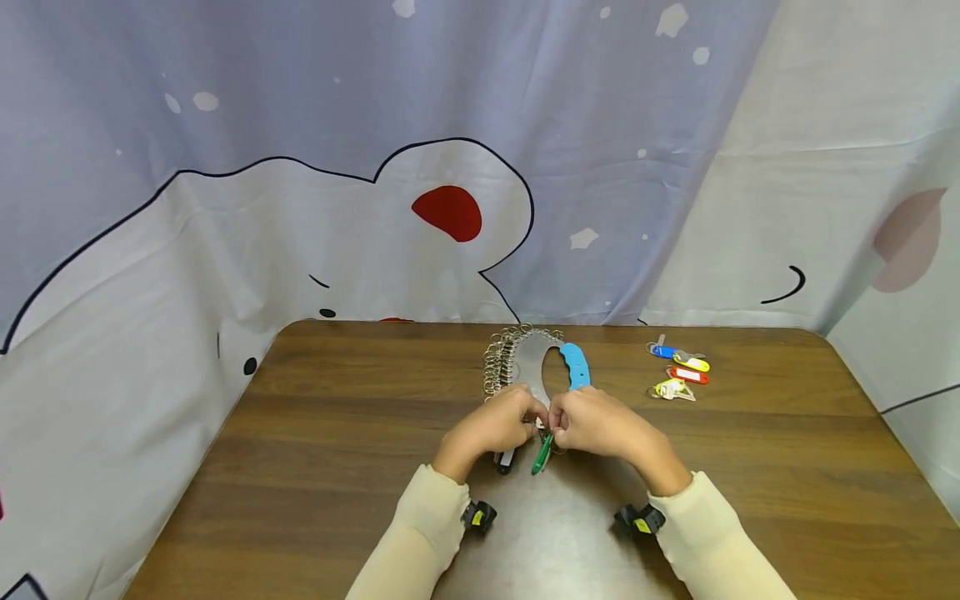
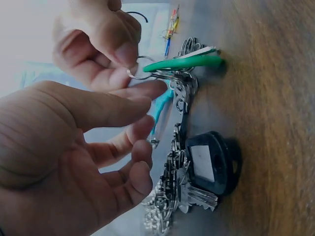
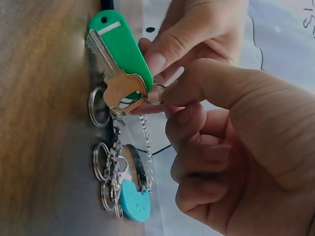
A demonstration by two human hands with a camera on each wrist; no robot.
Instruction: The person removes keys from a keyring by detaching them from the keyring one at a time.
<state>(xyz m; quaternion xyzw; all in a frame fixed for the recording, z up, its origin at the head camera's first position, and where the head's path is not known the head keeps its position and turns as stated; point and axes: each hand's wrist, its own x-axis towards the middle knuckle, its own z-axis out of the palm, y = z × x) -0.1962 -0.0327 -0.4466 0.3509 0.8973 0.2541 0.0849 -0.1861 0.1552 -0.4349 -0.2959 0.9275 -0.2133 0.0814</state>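
Observation:
A crescent-shaped metal key holder (image 1: 531, 357) with a blue grip (image 1: 576, 365) and rings along its outer edge lies on the table. At its near end, my right hand (image 1: 600, 421) pinches a split ring (image 3: 155, 94) between thumb and forefinger. From this ring hang a green key tag (image 3: 123, 49) and a brass-coloured key (image 3: 125, 88). My left hand (image 1: 498, 419) is close beside it, its thumb and fingers loosely bent around the ring's other side, with nothing visible between them. Below the left hand, a black tag (image 2: 214, 162) with a white label and a silver key (image 2: 199, 196) rests on the table.
On the wooden table (image 1: 315, 433), to the right, lie several keys with blue (image 1: 663, 352), yellow (image 1: 697, 365) and red (image 1: 688, 375) tags. A printed curtain (image 1: 337, 108) hangs behind the table's far edge.

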